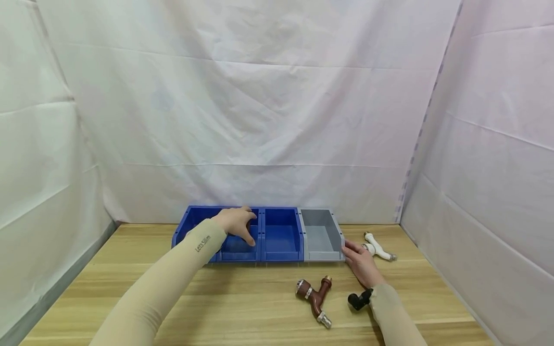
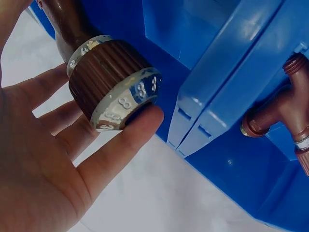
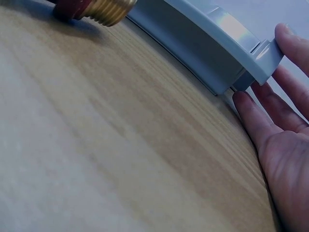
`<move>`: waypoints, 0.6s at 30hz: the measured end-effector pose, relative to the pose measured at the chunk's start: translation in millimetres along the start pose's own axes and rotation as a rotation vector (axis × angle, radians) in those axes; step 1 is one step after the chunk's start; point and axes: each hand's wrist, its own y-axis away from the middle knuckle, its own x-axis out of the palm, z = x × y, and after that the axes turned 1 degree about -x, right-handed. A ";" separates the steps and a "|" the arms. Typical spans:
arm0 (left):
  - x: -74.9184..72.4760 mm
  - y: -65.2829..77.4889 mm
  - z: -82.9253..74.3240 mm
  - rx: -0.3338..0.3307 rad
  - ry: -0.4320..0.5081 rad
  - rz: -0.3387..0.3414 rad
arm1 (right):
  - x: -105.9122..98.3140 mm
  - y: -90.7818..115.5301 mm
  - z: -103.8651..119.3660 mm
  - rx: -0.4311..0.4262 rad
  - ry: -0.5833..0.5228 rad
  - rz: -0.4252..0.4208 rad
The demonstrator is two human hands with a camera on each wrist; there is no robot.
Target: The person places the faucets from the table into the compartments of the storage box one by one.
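My left hand [image 1: 235, 223] reaches into the second blue bin [image 1: 239, 256] from the left. In the left wrist view it holds a brown tap [image 2: 108, 72] by its ribbed knob, thumb against the silver-patterned end and fingers behind. The tap's far end is cut off by the frame. Another brown tap [image 2: 289, 104] lies in the neighbouring blue compartment. My right hand [image 1: 361, 263] touches the front right corner of the grey bin [image 1: 323, 256], its fingers extended along the side and the thumb low by the front edge.
A third brown tap [image 1: 318, 298] with brass and silver ends lies on the wooden table [image 1: 259, 307]. Behind my right hand lies a white tap [image 1: 376, 246]. Beside the right wrist is a black rounded piece [image 1: 359, 300]. White cloth [image 1: 277, 120] hangs behind the bin row.
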 end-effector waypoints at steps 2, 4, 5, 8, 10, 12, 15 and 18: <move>0.5 0.3 0.4 -0.002 0.002 -0.001 | 0.3 0.0 0.3 -0.001 -0.001 0.002; 1.0 0.2 0.8 -0.001 0.008 -0.003 | 0.5 0.3 0.5 -0.003 -0.002 0.002; 1.3 0.0 1.0 -0.001 0.009 -0.003 | 0.6 0.4 0.4 -0.007 0.000 0.000; 2.0 -0.6 1.2 0.000 0.005 -0.002 | 0.6 0.9 0.6 -0.012 0.004 0.001; 2.7 -0.8 1.3 -0.002 -0.009 0.002 | 1.0 0.7 0.4 -0.015 0.006 -0.004; 3.7 -0.8 1.3 0.003 -0.015 0.004 | 1.2 0.5 0.1 -0.011 0.010 -0.001; 5.2 -0.4 1.2 0.010 -0.025 0.009 | 1.8 0.5 -0.3 -0.002 0.014 -0.013; 5.9 0.5 0.8 0.016 -0.016 0.008 | 2.2 1.4 0.1 0.007 0.016 -0.024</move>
